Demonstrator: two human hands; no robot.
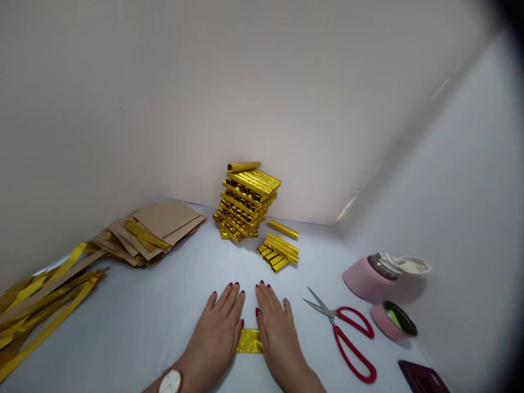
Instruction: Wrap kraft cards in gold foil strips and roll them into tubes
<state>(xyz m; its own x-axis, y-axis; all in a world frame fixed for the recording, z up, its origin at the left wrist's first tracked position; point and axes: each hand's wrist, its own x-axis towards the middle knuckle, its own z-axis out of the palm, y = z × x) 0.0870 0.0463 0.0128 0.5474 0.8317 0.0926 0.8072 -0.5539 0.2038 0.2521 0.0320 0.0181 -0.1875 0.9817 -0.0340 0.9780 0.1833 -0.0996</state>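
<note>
Both palms lie flat on the white table, side by side at the near edge of the view. My left hand [216,330], with a watch [170,381] on its wrist, has its fingers stretched forward. Beside it, my right hand [278,333] rests in the same way, fingers straight. Between them a short strip of shiny gold foil [249,340] shows; its two ends are hidden under or behind my hands. To the right of my right hand lie red-handled scissors [333,316], their blades apart and pointing away to the left.
At the back stands a crisscross stack of gold foil tubes [248,202], with a smaller group of tubes [279,251] before it. Brown paper sheets [167,218] and long gold strips [49,300] lie left. A pink bottle [368,277], pink cup-like lid [393,321] and dark red object [421,376] sit right.
</note>
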